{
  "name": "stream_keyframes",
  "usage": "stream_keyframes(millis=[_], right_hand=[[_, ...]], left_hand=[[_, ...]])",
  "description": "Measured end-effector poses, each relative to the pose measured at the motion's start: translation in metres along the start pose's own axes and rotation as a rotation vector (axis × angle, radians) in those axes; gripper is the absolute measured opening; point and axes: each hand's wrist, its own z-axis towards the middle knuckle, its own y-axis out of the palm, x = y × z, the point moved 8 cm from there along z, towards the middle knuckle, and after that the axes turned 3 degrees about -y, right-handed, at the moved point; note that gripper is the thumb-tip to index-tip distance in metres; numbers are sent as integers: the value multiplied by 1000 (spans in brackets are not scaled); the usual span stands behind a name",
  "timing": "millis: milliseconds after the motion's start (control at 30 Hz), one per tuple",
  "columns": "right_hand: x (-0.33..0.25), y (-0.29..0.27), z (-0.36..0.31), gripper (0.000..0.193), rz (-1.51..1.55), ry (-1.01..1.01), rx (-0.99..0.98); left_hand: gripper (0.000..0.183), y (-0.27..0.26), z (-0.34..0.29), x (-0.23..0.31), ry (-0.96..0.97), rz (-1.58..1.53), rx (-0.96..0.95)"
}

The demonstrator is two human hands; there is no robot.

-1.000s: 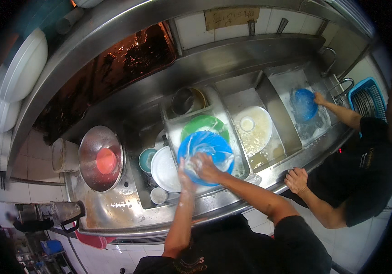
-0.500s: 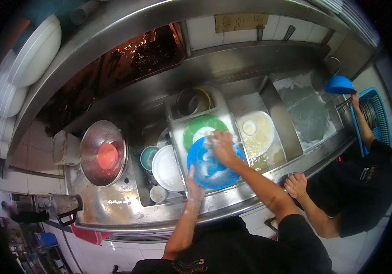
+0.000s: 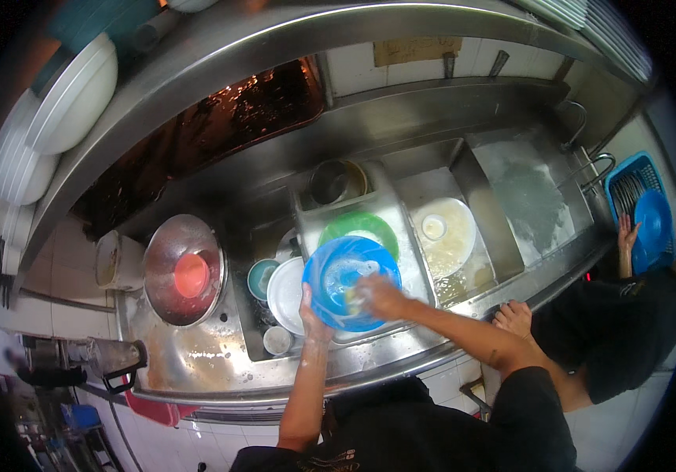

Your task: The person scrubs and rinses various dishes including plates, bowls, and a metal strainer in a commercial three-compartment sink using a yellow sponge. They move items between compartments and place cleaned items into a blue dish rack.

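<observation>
A soapy blue bowl [image 3: 328, 271] is tilted over the sink in front of me. My left hand [image 3: 312, 321] grips its left rim, fingers partly hidden beneath. Smeared by motion, my right hand [image 3: 381, 299] is inside the bowl, pressed on a yellowish sponge [image 3: 351, 299] that shows only in part. White suds coat the bowl's inside. Behind it, a green bowl [image 3: 369, 226] sits in the foamy basin. To the left are a white plate [image 3: 284, 293], a teal bowl [image 3: 259, 277] and a small white cup [image 3: 277, 341].
At the left, a steel bowl [image 3: 166, 287] holds a pink bowl [image 3: 191, 275]. A lidlike white round [image 3: 448, 236] lies in the basin to the right. A co-worker's hand [image 3: 627, 234] is beside another blue bowl [image 3: 653, 222] on a blue basket [image 3: 620, 182]. A shelf [image 3: 291, 27] overhangs the sink.
My right hand has swept from the bowl's far edge down to its near right side. The bowl has shifted slightly left. The co-worker's blue bowl has moved down to the basket.
</observation>
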Motion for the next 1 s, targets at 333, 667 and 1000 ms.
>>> stream_keyframes(millis=[333, 667, 1000], right_hand=[[-53, -21, 8, 32, 176, 109, 82], [41, -43, -43, 39, 359, 836, 379], [108, 81, -106, 62, 954, 1124, 379]], left_hand=[[66, -10, 24, 18, 43, 116, 247], [54, -55, 12, 14, 79, 76, 125], [35, -17, 5, 59, 215, 660, 116]])
